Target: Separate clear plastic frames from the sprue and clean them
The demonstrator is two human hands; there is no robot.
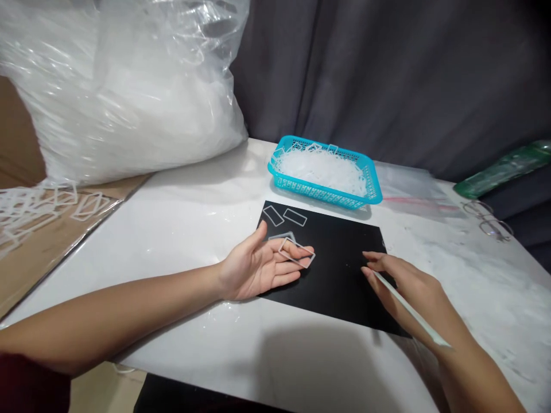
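My left hand (258, 265) is turned palm up over a black sheet (336, 272), its fingers loosely extended. A thin white rectangular frame (310, 262) rests across those fingers and is held there. Just behind them, another frame (282, 235) is partly hidden by the hand. Two more thin frames, one tilted (281, 222) and one beside it (295, 223), lie flat near the sheet's far left corner. Over the sheet's right side, my right hand (402, 281) has its fingers closed around a slim pale stick (413, 312) that slants back toward the wrist. The stick's tip is hidden.
A turquoise basket (327, 199) full of white pieces stands behind the sheet. A large clear bag (142, 97) of white material fills the back left. Loose frames (38, 209) lie on cardboard at left. Eyeglasses (491, 222), plastic bags (413, 186) and a green bottle (503, 170) are at right.
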